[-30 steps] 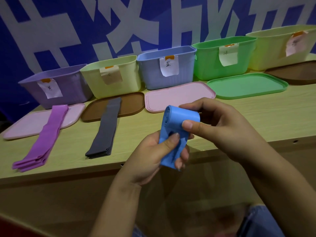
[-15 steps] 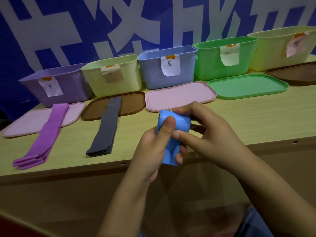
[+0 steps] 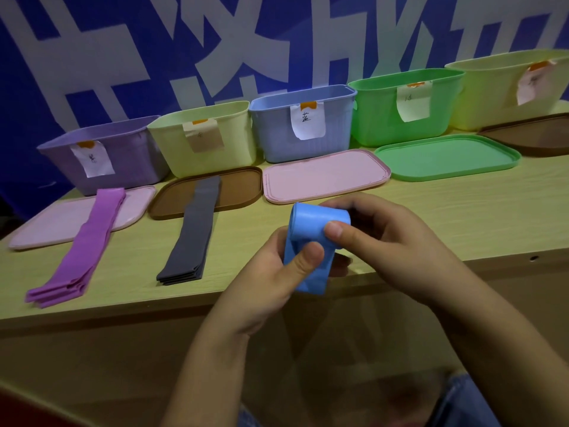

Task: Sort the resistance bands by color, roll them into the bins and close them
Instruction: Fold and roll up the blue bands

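1. I see a pale wood-grain desk [image 3: 462, 217] set against a blue wall with big white lettering [image 3: 215, 41].
2. Along the back stand five open, paper-labelled bins – purple bin [image 3: 123, 149], pale yellow bin [image 3: 234, 131], blue bin [image 3: 277, 134], green bin [image 3: 378, 118] and a second yellow bin [image 3: 486, 94].
3. Lids lie flat in front of them: pink lid [image 3: 52, 223], brown lid [image 3: 240, 192], second pink lid [image 3: 326, 175], green lid [image 3: 446, 157], and a second brown lid [image 3: 529, 134] at far right.
4. Purple bands [image 3: 80, 251] and grey bands [image 3: 191, 238] lie stacked lengthwise, their far ends over the first two lids.
5. The near desk edge runs under my hands; bare desk lies to the right of them.
6. The blue band [image 3: 311, 245] is above that edge – left hand [image 3: 271, 278] grips its loose tail, thumb pressed on it; right hand [image 3: 397, 241] pinches the rolled top.
7. Against half a second ago, the left thumb sits lower on the band and the right thumb now lies on the roll.
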The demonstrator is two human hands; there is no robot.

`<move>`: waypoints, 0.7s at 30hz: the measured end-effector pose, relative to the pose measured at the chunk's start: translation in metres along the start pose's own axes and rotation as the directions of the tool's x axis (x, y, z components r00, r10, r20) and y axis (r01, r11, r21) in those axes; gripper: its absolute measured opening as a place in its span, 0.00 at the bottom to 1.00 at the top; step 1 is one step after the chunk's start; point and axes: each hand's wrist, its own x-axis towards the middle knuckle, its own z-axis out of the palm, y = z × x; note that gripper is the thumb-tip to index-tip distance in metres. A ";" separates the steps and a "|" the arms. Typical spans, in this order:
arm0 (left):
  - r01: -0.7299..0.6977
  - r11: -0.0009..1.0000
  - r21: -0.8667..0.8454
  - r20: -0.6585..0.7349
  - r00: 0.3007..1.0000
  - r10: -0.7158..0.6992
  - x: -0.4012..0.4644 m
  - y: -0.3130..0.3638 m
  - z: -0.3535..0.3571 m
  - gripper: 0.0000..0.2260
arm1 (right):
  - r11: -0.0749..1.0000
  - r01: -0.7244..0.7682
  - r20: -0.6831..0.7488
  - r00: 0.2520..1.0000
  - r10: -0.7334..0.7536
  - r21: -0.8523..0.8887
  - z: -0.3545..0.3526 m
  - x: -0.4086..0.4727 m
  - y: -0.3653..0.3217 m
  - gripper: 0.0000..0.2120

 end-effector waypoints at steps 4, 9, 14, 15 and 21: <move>-0.047 0.988 0.144 -0.046 0.997 0.054 -0.002 0.001 0.003 0.18 | 0.999 0.018 -0.051 0.999 -0.020 -0.044 -0.005 0.001 -0.001 0.13; -0.057 0.997 0.054 -0.045 0.997 0.060 -0.004 0.002 0.008 0.10 | 0.996 0.040 -0.088 0.995 -0.046 -0.075 -0.003 0.000 0.002 0.12; -0.034 0.983 -0.179 0.058 0.997 0.045 -0.006 0.000 0.006 0.14 | 0.975 0.128 -0.113 0.982 -0.150 -0.183 0.004 -0.005 0.003 0.09; -0.042 0.979 -0.198 0.068 0.996 0.057 -0.006 -0.001 0.006 0.18 | 0.965 0.143 -0.114 0.979 -0.172 -0.221 0.005 -0.006 0.004 0.10; -0.032 0.987 -0.157 -0.034 0.999 0.027 -0.004 0.000 0.010 0.39 | 0.862 0.267 -0.050 0.947 -0.318 -0.431 0.010 -0.008 0.014 0.16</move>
